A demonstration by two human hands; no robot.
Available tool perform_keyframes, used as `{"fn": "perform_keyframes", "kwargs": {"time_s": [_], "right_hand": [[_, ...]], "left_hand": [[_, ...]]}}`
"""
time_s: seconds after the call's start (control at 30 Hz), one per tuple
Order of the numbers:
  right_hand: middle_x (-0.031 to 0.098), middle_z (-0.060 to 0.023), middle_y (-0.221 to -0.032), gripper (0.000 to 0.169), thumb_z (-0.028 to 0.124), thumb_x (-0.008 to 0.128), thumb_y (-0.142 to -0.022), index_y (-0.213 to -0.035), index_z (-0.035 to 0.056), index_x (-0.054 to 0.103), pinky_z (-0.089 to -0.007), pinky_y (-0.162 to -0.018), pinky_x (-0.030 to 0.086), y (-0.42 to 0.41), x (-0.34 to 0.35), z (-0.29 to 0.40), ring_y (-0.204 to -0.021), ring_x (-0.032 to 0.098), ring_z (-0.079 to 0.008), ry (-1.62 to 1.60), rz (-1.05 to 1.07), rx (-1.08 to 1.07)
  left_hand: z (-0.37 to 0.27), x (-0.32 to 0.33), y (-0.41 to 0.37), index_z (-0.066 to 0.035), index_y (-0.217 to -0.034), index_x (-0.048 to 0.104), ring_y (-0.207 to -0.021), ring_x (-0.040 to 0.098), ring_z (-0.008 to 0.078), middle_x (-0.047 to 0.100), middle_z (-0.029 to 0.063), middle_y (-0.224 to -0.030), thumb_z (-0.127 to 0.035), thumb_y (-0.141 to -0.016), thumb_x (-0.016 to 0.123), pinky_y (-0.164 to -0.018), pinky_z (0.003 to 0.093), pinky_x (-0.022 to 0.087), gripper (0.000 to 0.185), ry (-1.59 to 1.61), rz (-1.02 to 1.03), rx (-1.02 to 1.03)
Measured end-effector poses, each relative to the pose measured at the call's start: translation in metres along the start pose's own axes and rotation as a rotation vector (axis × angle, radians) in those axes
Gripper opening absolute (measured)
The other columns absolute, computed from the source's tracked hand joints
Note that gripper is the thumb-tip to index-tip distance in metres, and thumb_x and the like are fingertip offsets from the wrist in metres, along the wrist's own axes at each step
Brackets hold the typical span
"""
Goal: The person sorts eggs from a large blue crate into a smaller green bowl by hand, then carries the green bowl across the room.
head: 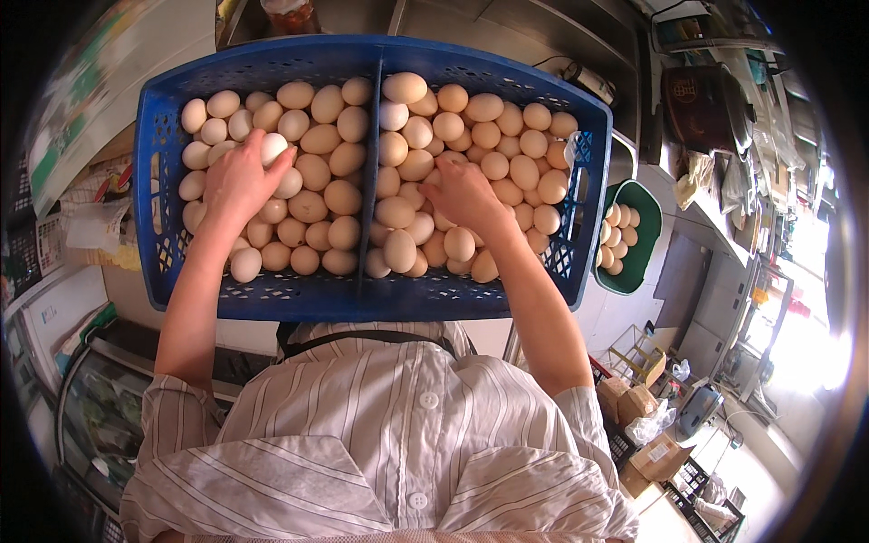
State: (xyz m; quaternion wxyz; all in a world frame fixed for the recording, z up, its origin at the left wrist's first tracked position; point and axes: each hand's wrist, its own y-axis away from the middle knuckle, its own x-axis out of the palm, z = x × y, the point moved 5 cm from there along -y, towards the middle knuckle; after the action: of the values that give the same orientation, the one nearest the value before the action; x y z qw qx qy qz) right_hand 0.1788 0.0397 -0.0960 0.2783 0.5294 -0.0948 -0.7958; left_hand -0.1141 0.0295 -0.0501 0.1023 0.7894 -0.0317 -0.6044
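Observation:
A blue plastic crate (434, 309) lies before me, split into two compartments by an upright divider (370, 203). Pale brown eggs (309, 206) fill the left side, and more brown eggs (525, 172) are piled in the right side. Between the thumb and fingers of my left hand (237, 178) is a whitish egg (274, 148), just over the other eggs. My right hand (467, 190) reaches down among the eggs right of the divider. Its fingertips are partly hidden there, so whether they grip an egg is unclear.
To the crate's right, at a lower level, stands a green basket (645, 261) with several eggs. A dark red cooker (706, 102) sits on the counter at the upper right. Cardboard boxes (658, 456) are on the floor at lower right. A glass-topped case (105, 400) is at lower left.

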Motion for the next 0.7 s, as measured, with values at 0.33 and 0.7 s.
{"fn": "perform_keyframes", "kwargs": {"time_s": [0.33,0.7], "right_hand": [[0.064,-0.0252,-0.095,0.051,0.028,0.064,-0.083,-0.123,-0.0012,0.050,-0.0459,-0.079,0.050,0.026,-0.007,0.010,-0.091,0.062,-0.0408,-0.088,-0.158,0.092],[0.063,-0.0260,-0.087,0.044,0.021,0.070,-0.080,-0.112,-0.0019,0.050,-0.0470,-0.068,0.051,0.047,-0.010,0.002,-0.078,0.063,-0.0408,-0.282,-0.383,0.024]], "left_hand": [[0.001,0.004,-0.002,-0.005,-0.104,0.057,-0.072,0.066,0.0353,0.068,0.0174,-0.076,-0.049,-0.088,0.055,-0.064,0.0458,0.052,0.047,-0.015,-0.004,0.016],[-0.032,-0.024,0.010,-0.007,-0.124,0.054,-0.092,0.064,0.0344,0.064,0.0175,-0.106,-0.040,-0.087,0.062,-0.077,0.0422,0.052,0.050,-0.157,-0.094,0.066]]}}
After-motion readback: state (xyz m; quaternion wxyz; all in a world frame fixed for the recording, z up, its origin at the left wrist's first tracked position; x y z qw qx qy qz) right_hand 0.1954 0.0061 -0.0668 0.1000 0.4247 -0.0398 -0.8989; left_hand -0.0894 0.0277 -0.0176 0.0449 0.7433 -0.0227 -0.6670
